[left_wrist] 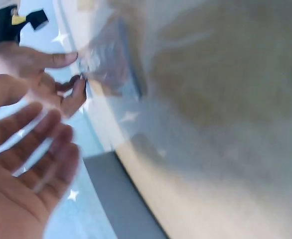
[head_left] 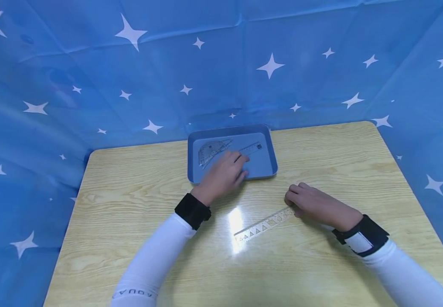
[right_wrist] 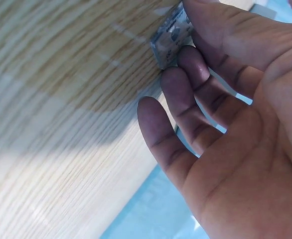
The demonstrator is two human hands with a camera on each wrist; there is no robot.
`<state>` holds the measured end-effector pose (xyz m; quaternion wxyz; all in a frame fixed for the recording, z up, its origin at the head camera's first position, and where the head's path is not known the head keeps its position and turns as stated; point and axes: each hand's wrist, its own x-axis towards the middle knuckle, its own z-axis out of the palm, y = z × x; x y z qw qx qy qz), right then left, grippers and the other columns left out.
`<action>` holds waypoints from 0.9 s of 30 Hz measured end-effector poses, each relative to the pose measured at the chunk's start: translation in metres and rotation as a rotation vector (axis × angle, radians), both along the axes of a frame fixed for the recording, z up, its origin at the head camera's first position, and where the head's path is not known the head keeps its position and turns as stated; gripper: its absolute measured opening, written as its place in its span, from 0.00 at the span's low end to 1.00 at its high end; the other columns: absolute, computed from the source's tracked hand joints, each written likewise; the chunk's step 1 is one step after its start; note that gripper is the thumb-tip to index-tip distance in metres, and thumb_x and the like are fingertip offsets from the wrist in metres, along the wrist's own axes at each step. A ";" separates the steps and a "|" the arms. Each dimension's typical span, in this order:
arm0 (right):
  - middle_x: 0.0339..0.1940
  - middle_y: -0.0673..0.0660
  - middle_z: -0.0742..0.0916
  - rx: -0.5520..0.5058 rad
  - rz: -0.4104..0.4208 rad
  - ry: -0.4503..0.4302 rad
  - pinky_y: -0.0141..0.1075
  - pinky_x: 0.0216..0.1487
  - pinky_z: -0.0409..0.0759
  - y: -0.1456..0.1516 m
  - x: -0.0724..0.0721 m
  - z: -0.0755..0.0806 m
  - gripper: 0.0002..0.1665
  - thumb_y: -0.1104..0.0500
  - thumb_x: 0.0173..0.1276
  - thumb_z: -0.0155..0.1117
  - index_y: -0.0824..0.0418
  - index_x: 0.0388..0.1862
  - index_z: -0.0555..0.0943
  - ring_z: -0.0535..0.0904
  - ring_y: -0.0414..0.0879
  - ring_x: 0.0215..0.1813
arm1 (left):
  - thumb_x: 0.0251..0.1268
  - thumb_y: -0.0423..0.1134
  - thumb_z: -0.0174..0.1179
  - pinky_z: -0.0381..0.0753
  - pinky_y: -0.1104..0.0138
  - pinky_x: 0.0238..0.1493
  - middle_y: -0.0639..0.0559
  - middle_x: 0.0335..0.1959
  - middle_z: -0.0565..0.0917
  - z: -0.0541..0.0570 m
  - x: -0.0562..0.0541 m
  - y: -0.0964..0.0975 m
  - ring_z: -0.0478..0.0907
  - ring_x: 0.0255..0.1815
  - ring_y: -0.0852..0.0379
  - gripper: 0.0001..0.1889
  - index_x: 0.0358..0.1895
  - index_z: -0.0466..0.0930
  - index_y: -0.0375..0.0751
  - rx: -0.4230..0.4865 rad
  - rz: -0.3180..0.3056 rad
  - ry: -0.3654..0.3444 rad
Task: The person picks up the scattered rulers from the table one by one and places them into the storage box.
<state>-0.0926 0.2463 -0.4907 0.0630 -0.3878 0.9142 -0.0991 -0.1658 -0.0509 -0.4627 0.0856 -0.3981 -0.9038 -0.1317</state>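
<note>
A clear ruler (head_left: 263, 226) with cut-out shapes lies slanted over the table. My right hand (head_left: 315, 204) pinches its right end between thumb and fingers; the ruler's end (right_wrist: 170, 42) shows in the right wrist view. Over the near part of the blue tray (head_left: 191, 164) hangs my left hand (head_left: 223, 175). Its fingers are loosely bent and empty in the left wrist view, where the left hand (left_wrist: 21, 164) is close to the camera. Inside the tray lie a clear protractor (head_left: 208, 149), what looks like a clear set square (head_left: 205, 164), and another clear ruler (head_left: 253, 147), partly covered by the left hand.
The tray stands at the back edge of the wooden table (head_left: 137, 183). Behind the table hangs a blue cloth (head_left: 221, 55) with white stars, which also runs down both sides. A bright glare spot falls near the ruler's left end.
</note>
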 end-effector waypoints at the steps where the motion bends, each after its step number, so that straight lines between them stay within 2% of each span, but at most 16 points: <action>1: 0.36 0.46 0.76 -0.001 0.000 -0.005 0.37 0.39 0.72 0.000 0.000 0.000 0.22 0.63 0.54 0.83 0.55 0.39 0.77 0.67 0.42 0.38 | 0.75 0.40 0.62 0.79 0.60 0.61 0.45 0.53 0.83 -0.001 0.006 0.000 0.80 0.54 0.49 0.17 0.61 0.79 0.36 0.022 -0.029 0.025; 4: 0.35 0.46 0.75 0.005 -0.005 -0.016 0.37 0.39 0.72 0.000 0.000 0.001 0.22 0.63 0.54 0.83 0.55 0.39 0.77 0.67 0.42 0.37 | 0.73 0.37 0.63 0.81 0.63 0.58 0.47 0.48 0.85 -0.003 0.028 0.001 0.82 0.51 0.51 0.12 0.55 0.82 0.37 0.103 -0.131 0.098; 7: 0.35 0.46 0.75 0.018 -0.015 -0.028 0.37 0.39 0.73 -0.001 0.000 0.003 0.21 0.63 0.55 0.82 0.55 0.39 0.77 0.67 0.42 0.37 | 0.71 0.34 0.62 0.82 0.67 0.55 0.51 0.43 0.86 -0.009 0.055 0.005 0.83 0.46 0.56 0.08 0.48 0.85 0.39 0.165 -0.235 0.134; 9: 0.35 0.46 0.75 0.028 -0.022 -0.036 0.37 0.39 0.73 -0.001 0.000 0.004 0.21 0.63 0.55 0.82 0.55 0.39 0.77 0.68 0.41 0.37 | 0.71 0.35 0.62 0.83 0.68 0.53 0.53 0.40 0.85 -0.013 0.071 0.008 0.83 0.44 0.58 0.05 0.45 0.85 0.41 0.162 -0.281 0.134; 11: 0.35 0.46 0.76 0.032 -0.024 -0.036 0.37 0.39 0.73 -0.001 0.000 0.004 0.21 0.62 0.55 0.82 0.55 0.39 0.77 0.68 0.41 0.37 | 0.70 0.36 0.63 0.83 0.68 0.50 0.55 0.39 0.84 -0.018 0.085 0.012 0.82 0.42 0.59 0.04 0.43 0.85 0.43 0.131 -0.295 0.118; 13: 0.35 0.46 0.76 0.034 -0.029 -0.042 0.37 0.39 0.73 -0.001 -0.001 0.004 0.21 0.63 0.55 0.82 0.54 0.39 0.77 0.68 0.41 0.37 | 0.70 0.39 0.64 0.82 0.68 0.48 0.55 0.39 0.84 -0.022 0.095 0.015 0.81 0.42 0.59 0.04 0.43 0.84 0.45 0.070 -0.279 0.092; 15: 0.36 0.46 0.76 0.034 -0.032 -0.046 0.37 0.39 0.74 0.000 -0.001 0.002 0.21 0.63 0.55 0.82 0.54 0.39 0.77 0.68 0.41 0.37 | 0.71 0.42 0.64 0.81 0.68 0.47 0.55 0.40 0.83 -0.026 0.102 0.017 0.80 0.42 0.58 0.06 0.44 0.83 0.46 0.001 -0.237 0.053; 20: 0.35 0.45 0.76 0.026 -0.031 -0.040 0.37 0.39 0.74 0.000 0.000 -0.001 0.22 0.63 0.54 0.83 0.54 0.38 0.76 0.68 0.41 0.37 | 0.71 0.46 0.65 0.79 0.70 0.38 0.55 0.41 0.80 -0.033 0.112 0.021 0.77 0.40 0.58 0.13 0.51 0.81 0.45 -0.142 -0.133 -0.085; 24: 0.34 0.45 0.75 0.029 -0.035 -0.034 0.37 0.38 0.73 0.000 0.000 -0.001 0.23 0.63 0.54 0.83 0.54 0.38 0.75 0.68 0.41 0.37 | 0.68 0.46 0.68 0.77 0.71 0.33 0.55 0.39 0.79 -0.036 0.115 0.024 0.74 0.36 0.59 0.16 0.53 0.80 0.45 -0.168 -0.085 -0.140; 27: 0.33 0.45 0.74 0.029 -0.037 -0.039 0.36 0.38 0.72 -0.001 0.000 0.000 0.22 0.63 0.54 0.83 0.55 0.38 0.75 0.67 0.41 0.36 | 0.66 0.44 0.70 0.76 0.71 0.32 0.55 0.38 0.79 -0.037 0.115 0.026 0.74 0.36 0.59 0.16 0.52 0.80 0.45 -0.164 -0.068 -0.147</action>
